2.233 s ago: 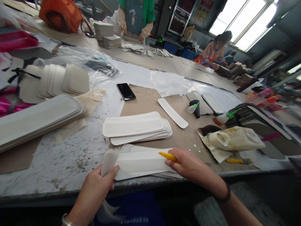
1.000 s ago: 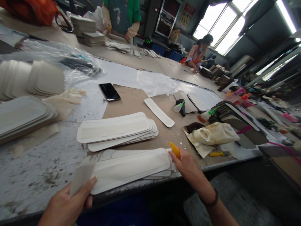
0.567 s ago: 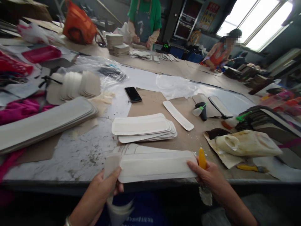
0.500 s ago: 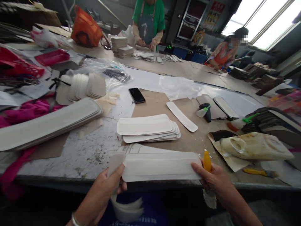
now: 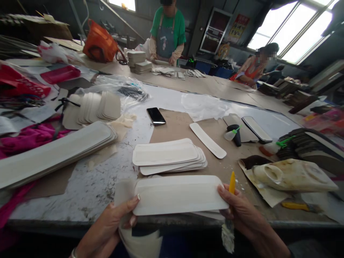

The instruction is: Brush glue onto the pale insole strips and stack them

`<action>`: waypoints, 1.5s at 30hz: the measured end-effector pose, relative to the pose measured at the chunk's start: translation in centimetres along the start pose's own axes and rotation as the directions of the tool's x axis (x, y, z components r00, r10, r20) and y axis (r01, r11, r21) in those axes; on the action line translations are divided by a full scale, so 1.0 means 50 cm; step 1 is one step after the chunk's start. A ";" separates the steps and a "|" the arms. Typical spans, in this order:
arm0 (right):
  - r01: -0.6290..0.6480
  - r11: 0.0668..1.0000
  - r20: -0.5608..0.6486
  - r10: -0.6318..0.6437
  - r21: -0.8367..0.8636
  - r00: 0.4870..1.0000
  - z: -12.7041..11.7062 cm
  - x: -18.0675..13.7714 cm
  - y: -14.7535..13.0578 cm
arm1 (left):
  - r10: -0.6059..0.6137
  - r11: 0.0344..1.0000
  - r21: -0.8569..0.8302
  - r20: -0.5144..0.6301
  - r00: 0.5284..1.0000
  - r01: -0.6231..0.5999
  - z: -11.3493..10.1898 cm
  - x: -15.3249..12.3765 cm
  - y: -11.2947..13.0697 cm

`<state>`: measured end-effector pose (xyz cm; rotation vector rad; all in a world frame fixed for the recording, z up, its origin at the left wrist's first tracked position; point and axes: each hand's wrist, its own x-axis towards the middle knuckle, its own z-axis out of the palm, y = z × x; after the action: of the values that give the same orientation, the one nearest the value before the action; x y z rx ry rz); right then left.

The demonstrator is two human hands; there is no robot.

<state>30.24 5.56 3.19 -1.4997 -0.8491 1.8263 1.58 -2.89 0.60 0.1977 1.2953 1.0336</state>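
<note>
Left hand and right hand fingers pinch the white panel; right also grips a yellow brush

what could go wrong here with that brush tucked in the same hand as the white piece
The brush sits in the right hand with its bristles hanging below the table edge, so anything wet on them could drip or smear the white piece. The left hand pinches only the piece's end beside a loose backing sheet, so the piece might slip or crease. The jug lies on its side nearby and could leak toward the stack.
</note>
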 end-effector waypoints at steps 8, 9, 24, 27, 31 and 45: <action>0.135 0.945 -0.069 -0.162 -0.297 0.984 0.032 0.051 -0.077 | 0.188 0.977 0.117 -0.061 0.980 -0.180 0.007 0.022 0.072; 0.153 0.935 -0.063 -0.183 -0.321 0.981 0.037 0.060 -0.087 | 0.201 0.973 0.126 -0.055 0.978 -0.193 0.008 0.024 0.082; 0.233 0.707 -0.007 -0.319 -0.668 0.948 0.054 0.214 -0.146 | 0.440 0.811 0.481 -0.124 0.889 -0.334 -0.001 0.134 0.176; 0.224 0.698 -0.027 -0.329 -0.680 0.944 0.045 0.216 -0.144 | 0.446 0.797 0.508 -0.129 0.886 -0.327 0.000 0.134 0.172; 0.241 0.682 -0.058 -0.384 -0.690 0.922 0.029 0.211 -0.148 | 0.456 0.781 0.531 -0.125 0.881 -0.329 -0.006 0.125 0.178; 0.457 0.720 -0.036 -0.553 -0.522 0.832 0.086 -0.010 -0.055 | 0.440 0.723 0.623 -0.082 0.894 -0.299 0.049 0.037 -0.013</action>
<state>26.26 6.42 6.32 -1.4956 -1.5428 1.0752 3.85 -0.95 -0.30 0.8844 1.8223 0.9637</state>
